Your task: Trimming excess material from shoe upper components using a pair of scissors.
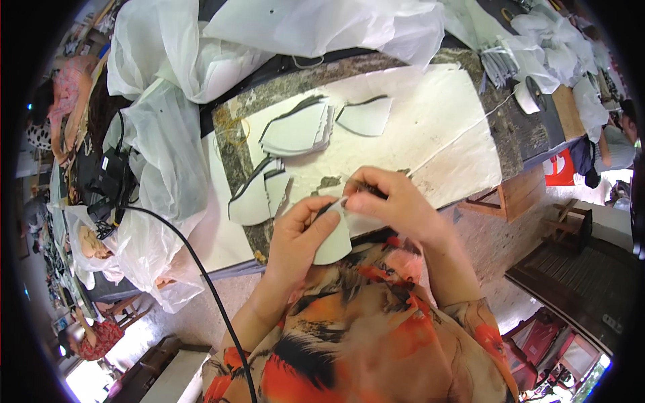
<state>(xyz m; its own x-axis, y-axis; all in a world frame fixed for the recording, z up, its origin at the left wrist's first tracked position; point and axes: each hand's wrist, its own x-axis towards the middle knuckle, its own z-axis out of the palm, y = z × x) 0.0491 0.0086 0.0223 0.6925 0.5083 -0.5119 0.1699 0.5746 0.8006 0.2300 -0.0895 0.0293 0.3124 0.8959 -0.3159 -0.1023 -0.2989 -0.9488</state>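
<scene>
Close to my body, my left hand (306, 232) is closed on a pale cut piece (334, 243) with a dark strip along its upper edge, thumb on top. My right hand (386, 198) pinches at the upper corner of that piece, its fingertips almost touching the left thumb. Something small and dark (371, 191) shows between the right fingers; its kind is hidden. Beyond my hands lie a stack of similar black-edged pieces (293, 132), a separate piece (364, 117) to its right, and more pieces (252, 201) by my left hand.
The pieces rest on a white sheet (443, 121) over a worn board (232, 107). A white spool (529, 95) stands far right, its thread running across the sheet. Plastic bags (168, 134) crowd the left and back. A black cable (201, 269) crosses left of me. Other people sit at the far left.
</scene>
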